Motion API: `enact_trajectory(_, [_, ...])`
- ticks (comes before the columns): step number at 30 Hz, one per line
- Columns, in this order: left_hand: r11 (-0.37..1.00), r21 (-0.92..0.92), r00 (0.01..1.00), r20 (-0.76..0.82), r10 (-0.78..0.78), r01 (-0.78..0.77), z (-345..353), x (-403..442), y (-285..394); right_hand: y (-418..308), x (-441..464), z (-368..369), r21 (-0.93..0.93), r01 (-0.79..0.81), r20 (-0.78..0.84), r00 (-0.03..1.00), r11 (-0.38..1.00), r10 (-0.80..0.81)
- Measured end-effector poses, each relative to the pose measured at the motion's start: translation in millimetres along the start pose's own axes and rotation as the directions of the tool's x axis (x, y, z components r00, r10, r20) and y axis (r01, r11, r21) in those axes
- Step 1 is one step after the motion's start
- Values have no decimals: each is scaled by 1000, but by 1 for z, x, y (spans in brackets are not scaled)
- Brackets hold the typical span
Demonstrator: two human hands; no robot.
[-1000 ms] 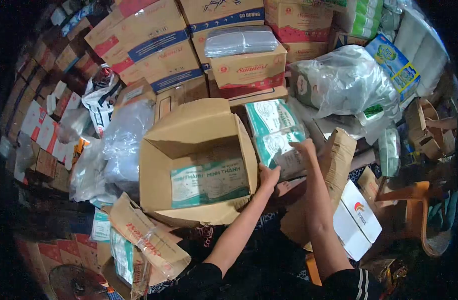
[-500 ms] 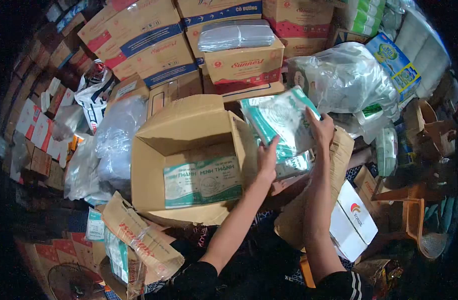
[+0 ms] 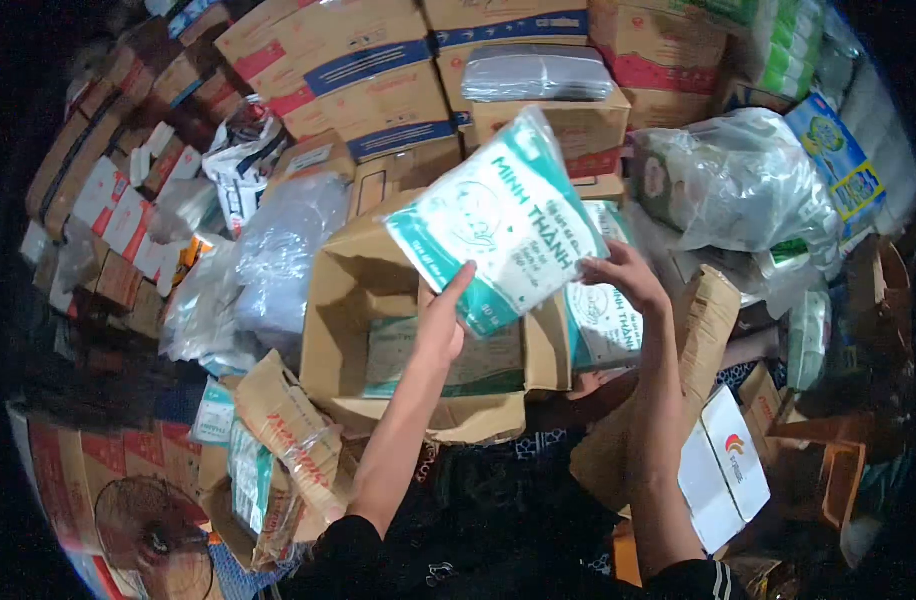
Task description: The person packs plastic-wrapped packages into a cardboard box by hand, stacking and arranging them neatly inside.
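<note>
A white and green plastic pack (image 3: 498,225) printed MINH THANH is held up, tilted, above an open cardboard box (image 3: 338,330). My left hand (image 3: 443,322) grips its lower edge with the thumb on the front. At its right corner my right hand (image 3: 626,275) pinches the plastic, fingers bent. Flat on the box's bottom lie similar packs (image 3: 448,360), partly hidden by my left forearm. Another such pack (image 3: 606,325) stands just right of the box, below my right hand.
Printed cartons (image 3: 378,80) are stacked behind. A bundle of clear plastic bags (image 3: 538,75) tops one carton. A large clear bag (image 3: 728,180) is at right, with a white box (image 3: 723,470) below it. At lower left are a torn carton (image 3: 288,430) and a fan (image 3: 153,540).
The held pack has moved left from beside the box to above it and turned its printed face toward me. Both hands moved with it, and the view shifted.
</note>
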State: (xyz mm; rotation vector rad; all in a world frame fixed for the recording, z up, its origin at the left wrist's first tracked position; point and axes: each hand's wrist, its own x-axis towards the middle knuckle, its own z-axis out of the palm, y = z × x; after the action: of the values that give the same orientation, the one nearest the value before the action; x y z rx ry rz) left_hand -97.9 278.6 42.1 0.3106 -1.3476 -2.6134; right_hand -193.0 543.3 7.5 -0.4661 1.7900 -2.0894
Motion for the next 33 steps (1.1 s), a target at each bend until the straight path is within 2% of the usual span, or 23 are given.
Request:
enact_trajectory(2, [997, -60, 998, -45, 49, -52, -24, -3, 1, 4, 6, 20, 122, -29, 84, 996, 992, 18])
enact_trajectory(3, [997, -56, 994, -102, 50, -56, -32, -9, 3, -5, 5, 42, 100, 1, -22, 1000, 995, 1])
enact_trajectory(4, [997, -50, 988, -143, 55, -63, -41, -14, 5, 3, 11, 55, 119, 43, -5, 999, 992, -42])
enact_trajectory(6, [997, -42, 974, -220, 55, -66, -53, -30, 14, 6, 14, 89, 318, 37, -10, 999, 947, -36])
enact_trajectory(7, [991, -60, 968, -227, 107, -124, -69, -31, 10, 14, 17, 99, 356, -21, 34, 999, 934, 10])
enact_trajectory(10, [992, -100, 941, -337, 35, -73, -89, -45, 17, 14, 26, 141, 371, -66, 151, 989, 926, 10])
enact_trajectory(11, [983, -78, 940, -313, 136, -168, -102, -43, 10, 20, 30, 152, 326, -79, 155, 988, 942, 29])
enact_trajectory(13, [997, -55, 925, -379, 27, -52, -127, -40, 3, 44, 41, 170, 231, -102, 154, 986, 968, 67])
enact_trajectory(14, [999, -52, 910, -413, -30, 10, -142, -39, -2, 56, 46, 175, 109, -93, 125, 989, 990, 79])
enact_trajectory(16, [948, -179, 883, -353, -310, 261, -185, -26, -18, 83, 57, 184, -145, -81, 69, 993, 986, 91])
enact_trajectory(17, [896, -235, 847, -303, -437, 377, -197, -21, -21, 108, 66, 185, -262, 30, 39, 999, 965, -20])
enact_trajectory(20, [890, -209, 804, -381, -456, 405, -184, -20, -14, 124, 85, 182, -352, -77, 44, 994, 933, 99])
enact_trajectory(21, [876, -94, 752, -475, -457, 473, -177, -22, -5, 134, 94, 184, -386, -23, 32, 999, 922, 38])
enact_trajectory(24, [816, 11, 603, -680, -418, 578, -186, -8, -3, 156, 122, 180, -198, -41, 378, 919, 979, 115])
enact_trajectory(25, [803, 150, 635, -700, -326, 577, -189, -7, -4, 166, 128, 187, -200, -31, 435, 893, 979, 117])
enact_trajectory(26, [773, 258, 717, -613, -332, 580, -179, -13, 14, 174, 132, 201, -228, -47, 449, 881, 972, 148])
enact_trajectory(27, [736, 369, 784, -514, -347, 567, -157, -23, 45, 179, 133, 215, -287, -61, 435, 881, 956, 187])
enact_trajectory(28, [664, 543, 853, -406, -329, 515, -163, -21, 50, 182, 131, 227, -350, -99, 390, 889, 932, 241])
enact_trajectory(29, [584, 694, 907, -292, -305, 420, -169, -17, 54, 181, 131, 239, -401, -152, 336, 893, 903, 299])
enact_trajectory(30, [438, 861, 952, -153, -265, 260, -206, 0, 31, 178, 130, 247, -416, -223, 280, 891, 882, 358])
enact_trajectory(31, [267, 961, 968, 0, -251, 69, -232, 15, 16, 170, 129, 252, -341, -349, 227, 870, 873, 437])
enact_trajectory(33, [-77, 997, 892, -56, -448, 24, -249, 32, 6, 159, 125, 259, -47, -605, 118, 787, 795, 606])
